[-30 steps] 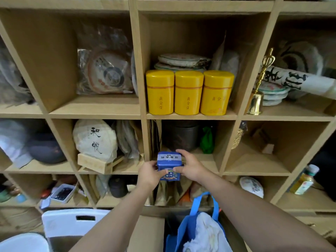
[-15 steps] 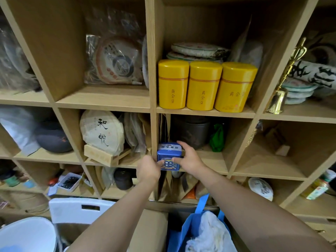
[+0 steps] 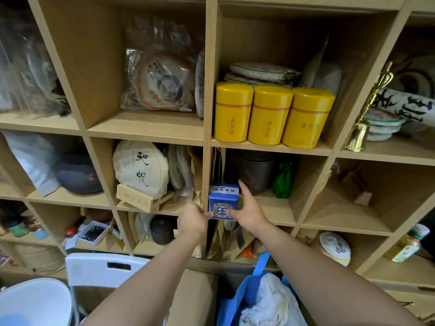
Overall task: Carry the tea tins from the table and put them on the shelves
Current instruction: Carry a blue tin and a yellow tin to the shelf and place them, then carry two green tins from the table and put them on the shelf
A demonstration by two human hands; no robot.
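A small blue tea tin (image 3: 223,200) stands upright at the front edge of the middle shelf compartment (image 3: 277,211), close to its left wall. My right hand (image 3: 248,209) holds its right side, index finger stretched up along the tin and thumb on the front. My left hand (image 3: 192,217) grips the tin's lower left corner with its fingertips. Whether the tin's base rests on the board I cannot tell. Three yellow tea tins (image 3: 269,115) stand in a row in the compartment above.
Behind the blue tin are a dark jar (image 3: 254,169) and a green pouch (image 3: 283,181). A wrapped tea cake on a wooden stand (image 3: 141,169) fills the compartment to the left. A brass bell (image 3: 357,135) stands upper right. Below me are a blue bag (image 3: 244,292) and a white chair (image 3: 106,270).
Both hands have pushed the blue tin forward into the middle compartment. My right index finger has straightened along the tin's side. The camera has moved closer to the shelves.
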